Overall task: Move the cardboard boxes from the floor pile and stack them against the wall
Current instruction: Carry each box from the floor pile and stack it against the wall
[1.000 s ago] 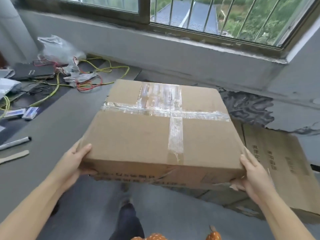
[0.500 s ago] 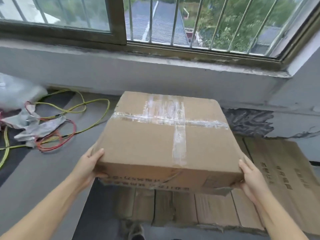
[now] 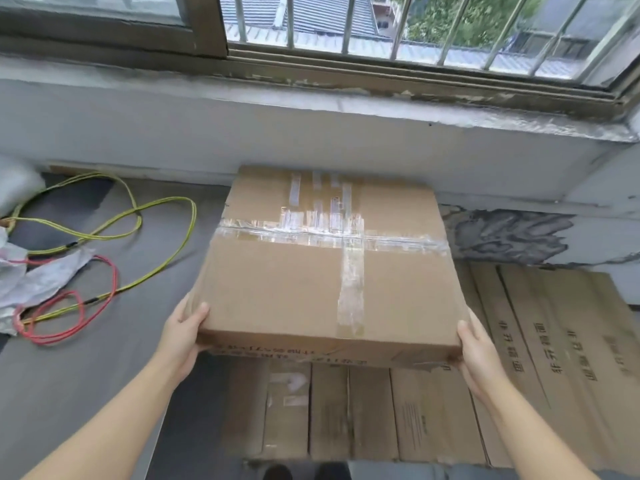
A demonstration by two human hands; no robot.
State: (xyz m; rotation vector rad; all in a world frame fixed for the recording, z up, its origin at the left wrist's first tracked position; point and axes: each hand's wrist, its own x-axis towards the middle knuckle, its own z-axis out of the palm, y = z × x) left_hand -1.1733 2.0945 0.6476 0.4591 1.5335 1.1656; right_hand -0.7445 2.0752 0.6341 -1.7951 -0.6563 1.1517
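Head view: the left hand [image 3: 181, 336] and right hand [image 3: 479, 356] grip the near corners of a cardboard box [image 3: 329, 271] (brown, clear tape crossed on top), held flat between them, far edge toward the wall [image 3: 311, 140].

Yellow-green cable [image 3: 104, 223] and red cable [image 3: 74, 308] looped at floor's left edge, beside crumpled plastic [image 3: 31, 282]; barred window [image 3: 398, 26] above the wall.
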